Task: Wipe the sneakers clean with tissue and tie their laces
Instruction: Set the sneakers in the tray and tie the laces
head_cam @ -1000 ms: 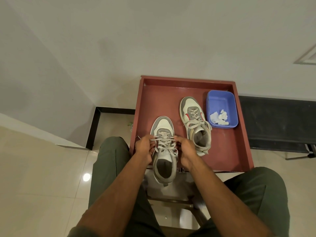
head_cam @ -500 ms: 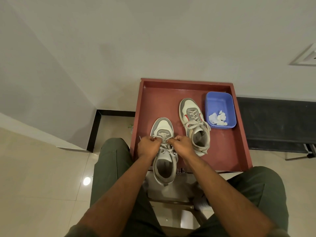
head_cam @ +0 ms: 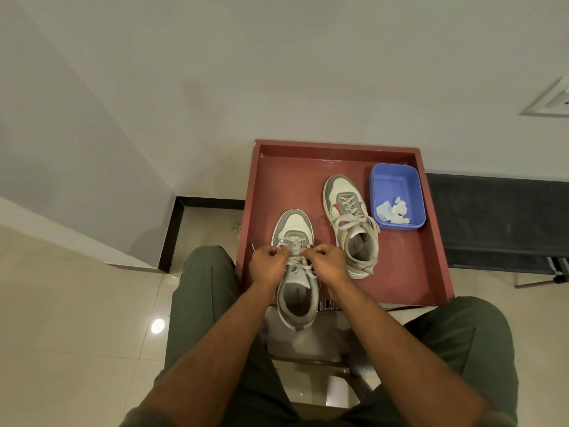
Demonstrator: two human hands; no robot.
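A grey-and-white near sneaker (head_cam: 296, 269) lies on the front edge of a red tray (head_cam: 412, 272), its heel overhanging the edge toward the person and its toe pointing away. Its long axis runs straight out from the body, between the two forearms. Both hands sit over its laces (head_cam: 295, 242), about midway along the shoe. The left hand (head_cam: 267, 262) is on the shoe's left and the right hand (head_cam: 327, 262) on its right, each about equally close. Both are curled into loose fists that appear to pinch a lace end, with a narrow gap between the knuckles; a thin lace tip pokes out just left of the left hand. The lacing looks like flat woven cord, pale grey, crossing a padded tongue. The upper looks like smooth panels with a rounded toe and a soft, open collar.

By my judgement, the knot on this shoe is being drawn tight, so the pull goes outward, across the shoe's length.

Farther back on the tray and to the right, the second sneaker (head_cam: 349, 223) lies slightly angled, its laces loosely looped. Just right of it sits a blue plastic tub (head_cam: 395, 180) with rounded corners, holding crumpled white tissue (head_cam: 392, 209). Beyond the tray are a pale wall and glossy floor tiles.
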